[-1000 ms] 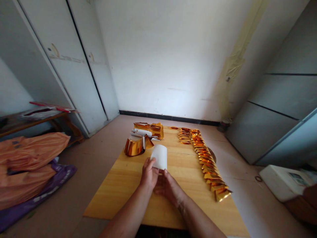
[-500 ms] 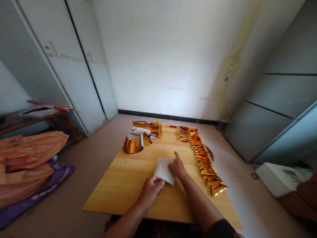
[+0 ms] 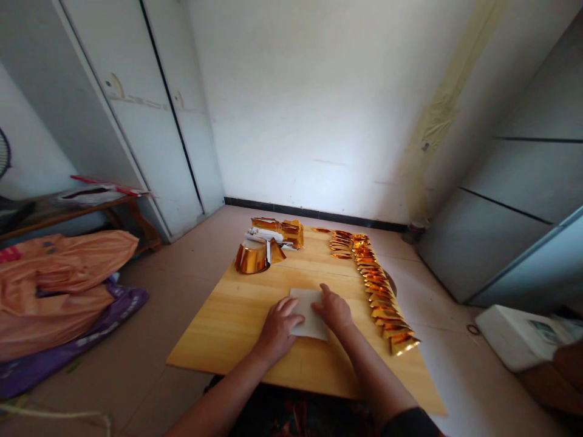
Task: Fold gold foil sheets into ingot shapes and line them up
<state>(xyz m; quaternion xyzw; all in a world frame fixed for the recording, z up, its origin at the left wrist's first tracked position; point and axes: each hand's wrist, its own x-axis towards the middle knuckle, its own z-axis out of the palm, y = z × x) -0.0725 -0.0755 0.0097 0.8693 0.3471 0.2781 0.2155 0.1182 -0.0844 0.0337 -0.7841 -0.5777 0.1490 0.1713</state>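
A white, roughly square sheet of paper (image 3: 310, 331) lies on the wooden board (image 3: 218, 328) in front of me. My left hand (image 3: 279, 328) rests on the sheet's left side, fingers spread and thumb toward its middle. On the right side of the same sheet is my right hand (image 3: 336, 311), its thumb on the paper and its index finger stretched forward; the other fingers are partly hidden. Both hands look open, neither gripping the sheet. Folded gold foil pieces (image 3: 378, 291) form a long overlapping row to the right of my right hand.
Curved gold foil sheets (image 3: 251, 258) with white backs stand at the board's far left, beside more gold foil (image 3: 292, 233). A short row of gold pieces (image 3: 340, 243) lies at the far edge. Beyond are a cabinet (image 3: 182, 121), an orange cloth (image 3: 59, 285) and a white box (image 3: 519, 337).
My left hand has moved from pinching the sheet's near left corner to lying spread on its left side. The sheet has turned slightly and lies squarer. The camera view has shifted left.
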